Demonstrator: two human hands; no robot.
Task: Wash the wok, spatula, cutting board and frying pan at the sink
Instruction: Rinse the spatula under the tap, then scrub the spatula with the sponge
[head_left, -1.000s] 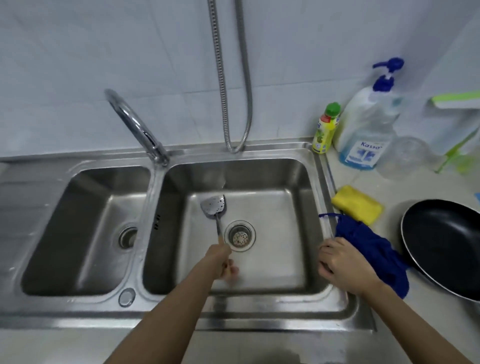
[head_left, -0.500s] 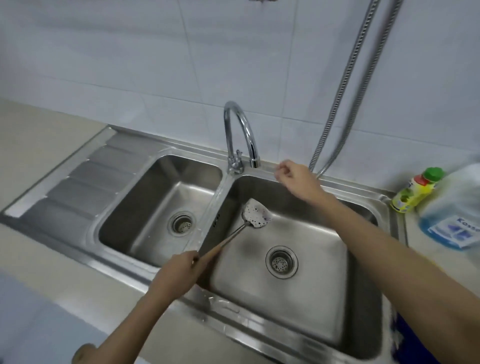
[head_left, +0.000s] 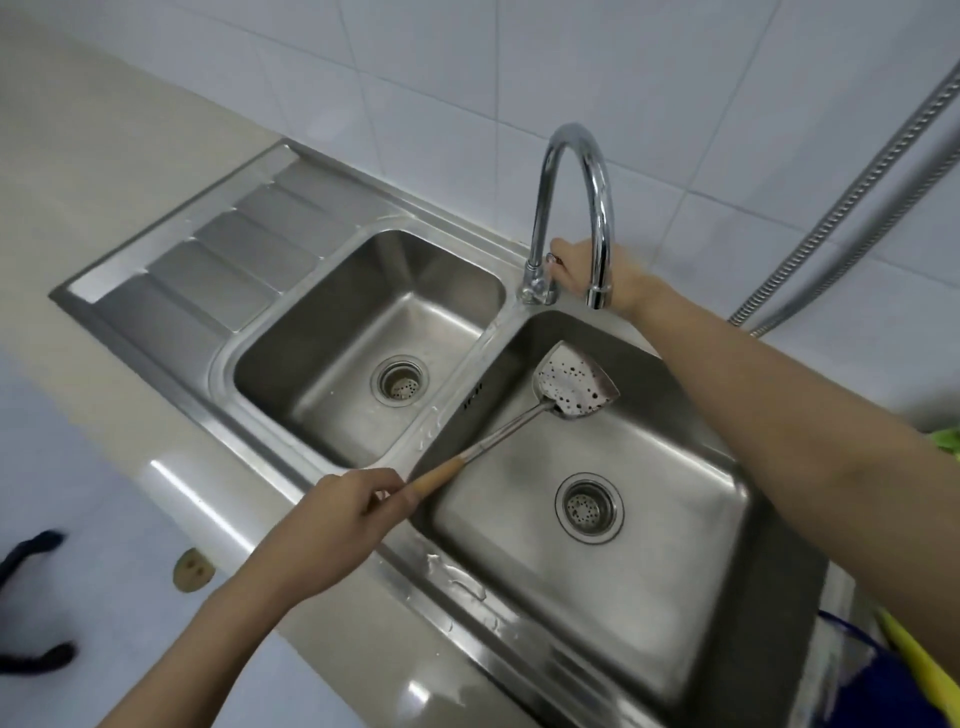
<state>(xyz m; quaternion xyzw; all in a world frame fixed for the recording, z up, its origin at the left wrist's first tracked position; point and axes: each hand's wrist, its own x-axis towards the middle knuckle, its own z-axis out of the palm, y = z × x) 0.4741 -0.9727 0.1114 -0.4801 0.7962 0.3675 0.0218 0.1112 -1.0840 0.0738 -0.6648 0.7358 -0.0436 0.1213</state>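
From the head camera, the left hand (head_left: 337, 512) grips the wooden end of the spatula (head_left: 530, 415), fingers curled round the handle just over the front rim of the sink (head_left: 467, 582). The spatula slants up and to the right across the right basin (head_left: 649, 467); its metal blade, speckled with dark spots, is raised above the basin floor, below the spout of the tap (head_left: 576, 208). The right hand (head_left: 597, 275) reaches across that basin to the base of the tap at the back rim, its fingers at the small lever there; the spout hides part of the hand, so I cannot tell whether they grasp the lever or only touch it. No water shows at the spout. The left basin (head_left: 363, 338) sits beside a ribbed draining board (head_left: 218, 249). Water drops lie on the front rim. A metal hose (head_left: 857, 208) hangs against the tiled wall at the right. The pale worktop (head_left: 104, 171) surrounds the sink.
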